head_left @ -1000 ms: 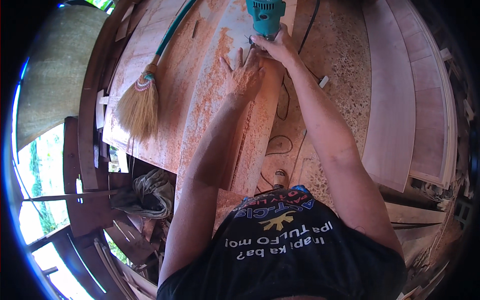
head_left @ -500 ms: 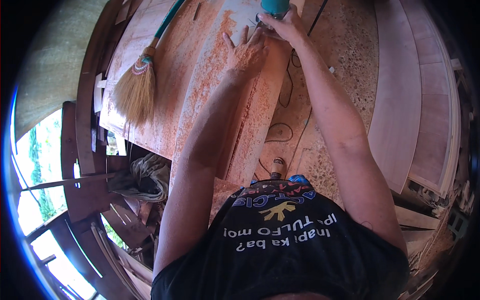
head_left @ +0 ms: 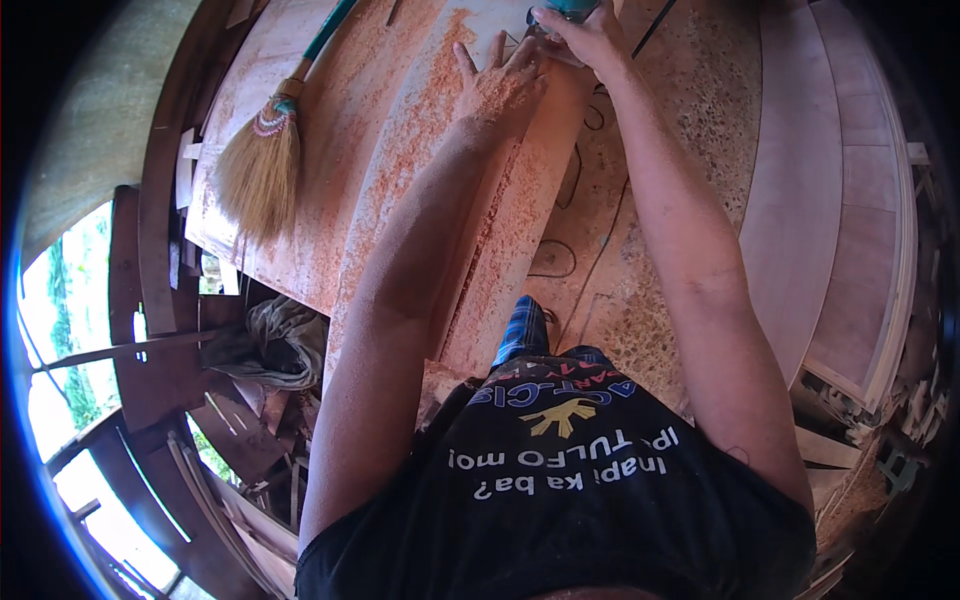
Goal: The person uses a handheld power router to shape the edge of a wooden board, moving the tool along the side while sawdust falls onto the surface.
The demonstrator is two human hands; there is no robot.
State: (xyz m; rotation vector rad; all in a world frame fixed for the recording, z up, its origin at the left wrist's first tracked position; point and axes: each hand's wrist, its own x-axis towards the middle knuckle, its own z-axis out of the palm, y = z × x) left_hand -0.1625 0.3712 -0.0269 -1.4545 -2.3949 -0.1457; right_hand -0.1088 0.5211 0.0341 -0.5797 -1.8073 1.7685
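A teal trim router (head_left: 572,8) stands on a long wooden board (head_left: 520,215) at the top of the view, its upper part cut off by the picture's edge. My right hand (head_left: 592,38) is wrapped round its lower body, with the thumb pointing left. Close beside it, my left hand (head_left: 497,88) lies on the board, fingers spread, the fingertips by the clear base of the router. Whether they touch the base I cannot make out. Orange sawdust coats the board and the left hand, and a long groove or step runs along the board under my left forearm.
A straw broom (head_left: 262,170) with a teal handle lies on the dusty worktable panel (head_left: 320,200) at left. A dark cord (head_left: 575,185) loops on the speckled floor (head_left: 690,120). Curved plywood sheets (head_left: 800,200) lean at right. A crumpled cloth (head_left: 285,335) hangs at lower left.
The router and both hands have shifted slightly farther up and right in view, so less of the router shows. A leg in blue checked cloth has come forward beside the board.
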